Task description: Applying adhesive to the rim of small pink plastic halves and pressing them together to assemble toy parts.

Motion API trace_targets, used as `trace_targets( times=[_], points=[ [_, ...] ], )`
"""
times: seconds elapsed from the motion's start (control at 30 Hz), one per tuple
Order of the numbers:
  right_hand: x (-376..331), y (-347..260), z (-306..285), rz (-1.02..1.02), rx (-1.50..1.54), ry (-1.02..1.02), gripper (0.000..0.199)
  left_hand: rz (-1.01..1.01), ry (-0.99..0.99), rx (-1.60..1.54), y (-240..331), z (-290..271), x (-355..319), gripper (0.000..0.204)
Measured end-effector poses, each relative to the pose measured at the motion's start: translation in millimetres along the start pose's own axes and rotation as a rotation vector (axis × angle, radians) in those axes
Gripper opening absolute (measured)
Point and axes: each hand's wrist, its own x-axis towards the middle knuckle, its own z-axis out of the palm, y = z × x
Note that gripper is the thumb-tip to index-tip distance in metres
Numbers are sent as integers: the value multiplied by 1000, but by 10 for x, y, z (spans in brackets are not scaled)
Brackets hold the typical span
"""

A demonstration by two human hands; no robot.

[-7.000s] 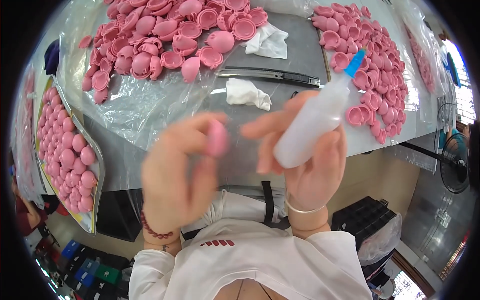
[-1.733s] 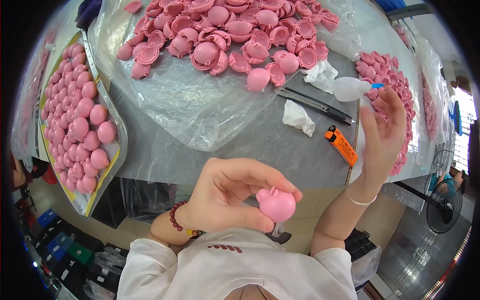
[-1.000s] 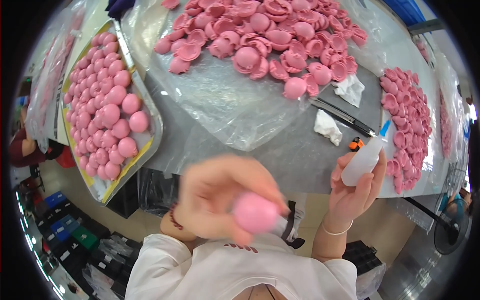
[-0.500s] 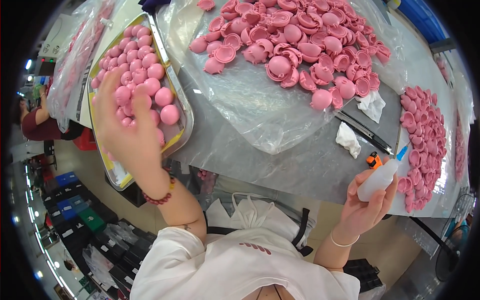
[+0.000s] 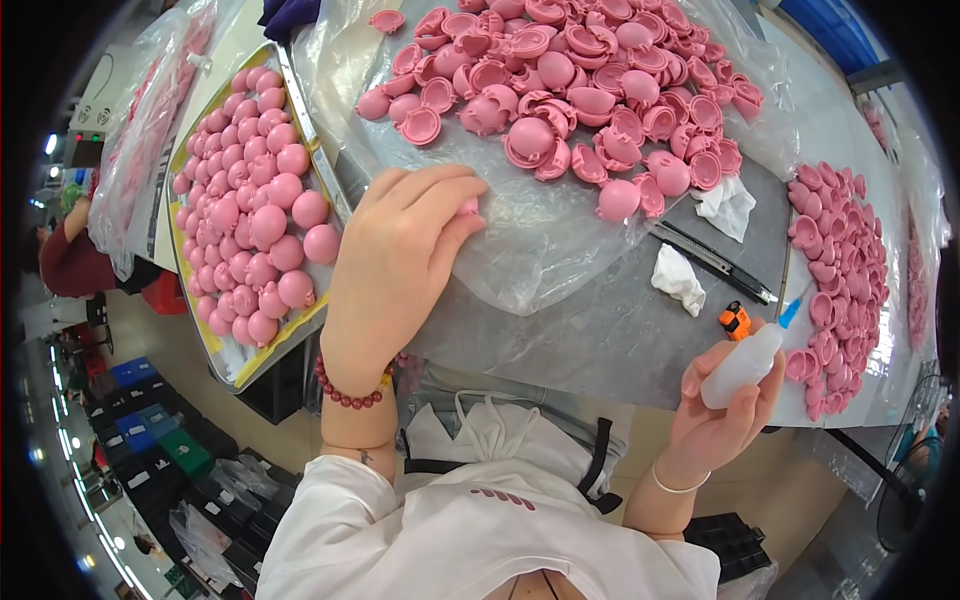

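Note:
My left hand (image 5: 390,260) reaches over the plastic bag at the table's middle, fingers curled together. Between thumb and fingertips a sliver of a pink plastic piece (image 5: 468,206) shows; the hand hides the rest. In my right hand (image 5: 728,405), near the front right edge, is a translucent white squeeze bottle (image 5: 742,368), its blue tip pointing up and right. Beyond my left hand lies a heap of pink half-shells (image 5: 590,100) on the clear bag (image 5: 540,265). To its left, a metal tray (image 5: 335,180) holds closed pink balls (image 5: 268,225).
A second pile of pink half-shells (image 5: 835,270) lies at the right. Near the right hand are an orange toy-like piece (image 5: 735,320), crumpled white tissues (image 5: 678,280) and a black utility knife (image 5: 715,262). Dark bins (image 5: 150,430) stand on the floor at left.
My left hand has moved right from over the tray of balls to the bag, its fingers now closed round a pink piece. The right hand still holds the bottle.

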Motion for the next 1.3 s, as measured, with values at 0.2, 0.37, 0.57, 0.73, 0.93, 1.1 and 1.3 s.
trace_targets(
  times=[0.2, 0.37, 0.57, 0.73, 0.93, 1.1, 1.3],
  points=[
    [-7, 34, -83, -23, 286, -78, 44, -90, 26, -494, 209, 30, -140, 16],
    [48, -41, -1, -12, 435, -18, 42, -216, -138, -1770, 570, 263, -337, 28],
    [140, -328, 4, -419, -85, -174, 55, -477, -489, -1963, 837, 273, -355, 49],
    [100, -389, -21, -458, -310, -274, 63, -422, -298, -1877, 890, 357, -431, 42],
    [92, -391, -7, -491, -465, -303, 63, -386, -348, -1800, 873, 350, -431, 38],
    [69, -385, 20, -478, -471, -279, 63, -387, -361, -1820, 863, 358, -437, 38],
    [83, -370, 13, -491, -455, -281, 62, -390, -370, -1835, 855, 354, -432, 39]
  ],
)
